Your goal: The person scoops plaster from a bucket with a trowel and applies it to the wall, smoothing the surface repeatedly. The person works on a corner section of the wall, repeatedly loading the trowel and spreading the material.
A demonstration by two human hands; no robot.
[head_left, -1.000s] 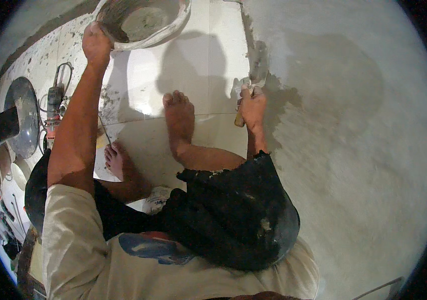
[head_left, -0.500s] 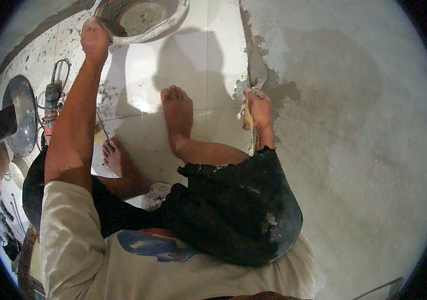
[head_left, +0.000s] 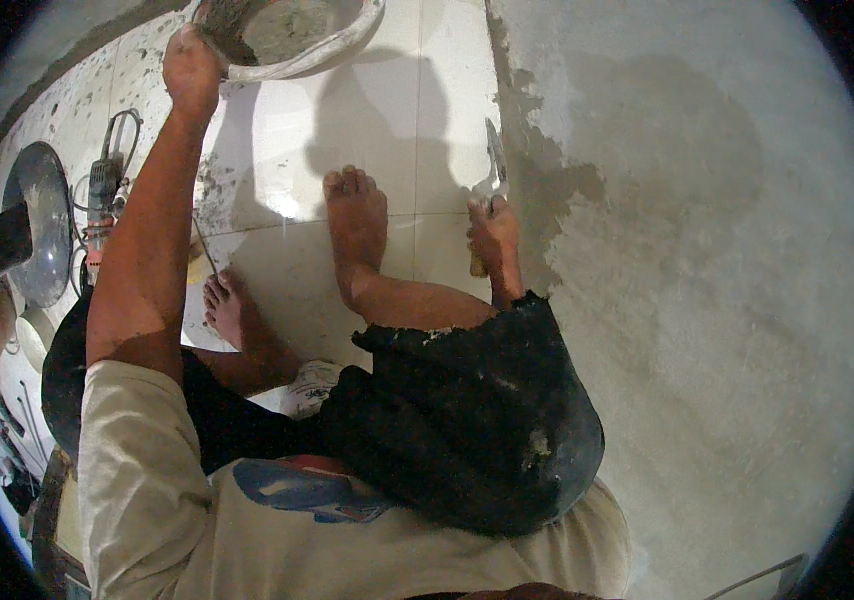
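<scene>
A small pointing trowel with a dull silver metal blade and a yellowish wooden handle point(head_left: 477, 264) is in the person's right hand point(head_left: 494, 232), whose fingers are wrapped around it. The narrow-looking blade, turned almost edge-on, points away from the person, near the seam where pale tiles meet a grey wall; whether it touches the wall cannot be told.

The left hand point(head_left: 194, 72), arm outstretched, is curled over the thick, cement-crusted rim of a round, deep bucket point(head_left: 299, 70). Inside lies grey, lumpy wet mortar point(head_left: 289, 28).

The grey cement-like wall point(head_left: 697, 380) is smooth and cloudy, with a darker, ragged-edged damp patch point(head_left: 545, 185) along the seam. The glossy, off-white square floor tiles point(head_left: 377, 110) are spattered with grey towards the left.

The person is barefoot, in frayed black cloth shorts point(head_left: 477, 430) and a beige shirt point(head_left: 147, 470) with a blue and red print. Between the legs sits a crumpled white packet point(head_left: 313, 385), its dark lettering too small to read. At far left are a red-and-black corded power tool point(head_left: 102, 190) and a shiny black round dish point(head_left: 45, 245).
</scene>
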